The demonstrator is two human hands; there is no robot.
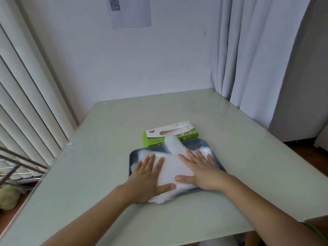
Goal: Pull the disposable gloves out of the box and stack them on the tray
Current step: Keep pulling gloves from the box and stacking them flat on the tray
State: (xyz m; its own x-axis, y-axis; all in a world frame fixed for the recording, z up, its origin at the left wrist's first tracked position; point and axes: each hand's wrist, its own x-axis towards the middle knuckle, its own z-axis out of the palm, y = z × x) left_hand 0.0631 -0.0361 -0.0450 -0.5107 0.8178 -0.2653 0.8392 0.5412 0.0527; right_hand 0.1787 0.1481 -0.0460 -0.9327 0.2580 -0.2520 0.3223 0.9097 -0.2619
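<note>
Pale green and glossy, the desk [230,174] runs from the near edge to a white wall, and both bare forearms reach over it from the near side.

The left hand [148,176] and right hand [202,172] lie palm down on the gloves [173,167]. Each grip is apart: the fingers are straight and spread and the thumbs point inward, so they press rather than pinch.

The gloves form a thick, cloudy white heap of thin, crinkled film, translucent at its ragged edges. It covers most of the tray [193,144], a shallow slate-blue rectangle with rounded corners and a low raised rim. The heap's near edge spills over the near rim onto the desk. One glove part stands up from the far side, in front of the box [184,132].

That box is green-and-white card and sits touching the tray's far edge, with its oval slot [168,132] facing up. I cannot tell whether any gloves remain inside.

My judgement is that most of the pulling is done and the step in hand is flattening and squaring the stack. What seems left is tucking in the overhang and the upright piece.

On the far wall hangs a sheet of paper [130,11] with a code on it. Ribbed blinds [26,86] are on the left and a soft grey curtain [248,59] on the right.
</note>
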